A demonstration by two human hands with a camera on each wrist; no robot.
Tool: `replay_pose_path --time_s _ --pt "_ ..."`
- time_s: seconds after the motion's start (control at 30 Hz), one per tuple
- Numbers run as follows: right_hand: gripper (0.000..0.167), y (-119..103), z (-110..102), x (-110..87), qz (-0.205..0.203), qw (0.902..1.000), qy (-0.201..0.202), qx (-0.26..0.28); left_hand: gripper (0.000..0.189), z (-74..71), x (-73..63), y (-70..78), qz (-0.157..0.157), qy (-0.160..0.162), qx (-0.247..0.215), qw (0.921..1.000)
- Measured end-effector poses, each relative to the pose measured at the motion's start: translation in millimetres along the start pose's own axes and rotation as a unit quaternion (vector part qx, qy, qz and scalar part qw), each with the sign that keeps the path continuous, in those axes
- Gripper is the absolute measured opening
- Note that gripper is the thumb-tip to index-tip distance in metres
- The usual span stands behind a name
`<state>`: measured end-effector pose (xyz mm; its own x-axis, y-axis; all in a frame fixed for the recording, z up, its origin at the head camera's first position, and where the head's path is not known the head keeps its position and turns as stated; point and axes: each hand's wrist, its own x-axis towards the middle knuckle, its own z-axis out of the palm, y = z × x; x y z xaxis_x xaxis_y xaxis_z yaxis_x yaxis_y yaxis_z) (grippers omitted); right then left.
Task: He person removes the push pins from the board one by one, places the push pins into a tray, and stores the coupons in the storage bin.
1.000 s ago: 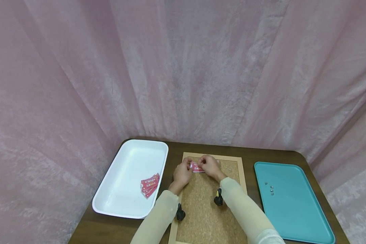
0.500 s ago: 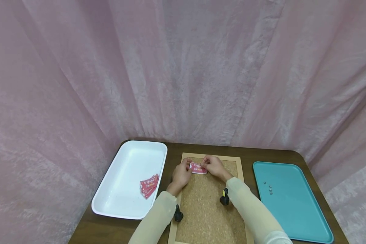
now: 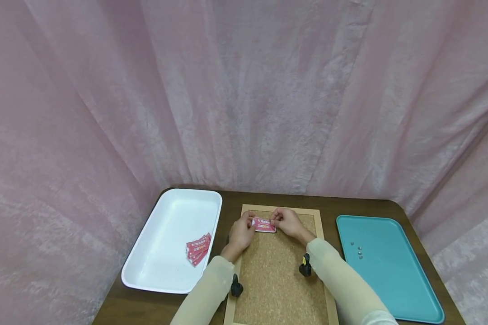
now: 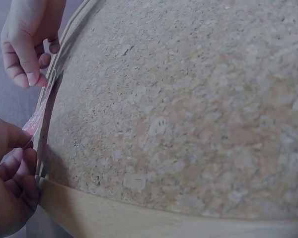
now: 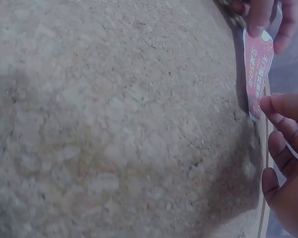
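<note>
A red-and-white paper coupon [image 3: 264, 225] with printed text lies across the upper part of a framed cork board [image 3: 282, 280]. My left hand [image 3: 241, 232] pinches the coupon's left end between thumb and fingers. At the opposite end, my right hand [image 3: 289, 222] has thumb and index finger brought together on the coupon's edge; whether something small sits between them is hidden. In the right wrist view the coupon [image 5: 258, 64] bows slightly between both hands, raised off the cork at its edge. The left wrist view shows it nearly edge-on.
Left of the board stands a white tray [image 3: 166, 234] holding several more red coupons [image 3: 198, 249]. To the right lies a teal tray [image 3: 394, 275] with several small shiny round pieces [image 3: 359, 253]. A pink curtain [image 3: 244, 99] hangs behind the brown table [image 3: 142, 303].
My right hand has slid rightward from over the coupon to its right end, uncovering more of the print. My left hand has kept its grip on the left end.
</note>
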<state>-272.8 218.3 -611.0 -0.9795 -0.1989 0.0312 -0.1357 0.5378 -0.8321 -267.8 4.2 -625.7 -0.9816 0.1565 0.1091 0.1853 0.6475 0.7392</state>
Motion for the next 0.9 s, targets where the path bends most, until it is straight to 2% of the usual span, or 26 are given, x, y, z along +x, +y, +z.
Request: replay_pose_path --time_s 0.2,0.5,0.9 --pt "0.007 -2 -8 -4.3 0.001 1.0 0.007 -0.003 0.037 -1.7 -0.2 -3.5 0.02 0.013 0.005 0.9997" --pt "0.006 3 -19 -10.5 0.0 0.9997 0.023 -0.01 0.038 -9.3 1.3 -2.3 0.01 -0.004 -0.001 0.9999" --pt "0.007 9 -35 -18.8 0.009 0.999 0.036 -0.026 0.035 -16.9 1.0 5.1 0.019 -0.001 -0.006 0.9998"
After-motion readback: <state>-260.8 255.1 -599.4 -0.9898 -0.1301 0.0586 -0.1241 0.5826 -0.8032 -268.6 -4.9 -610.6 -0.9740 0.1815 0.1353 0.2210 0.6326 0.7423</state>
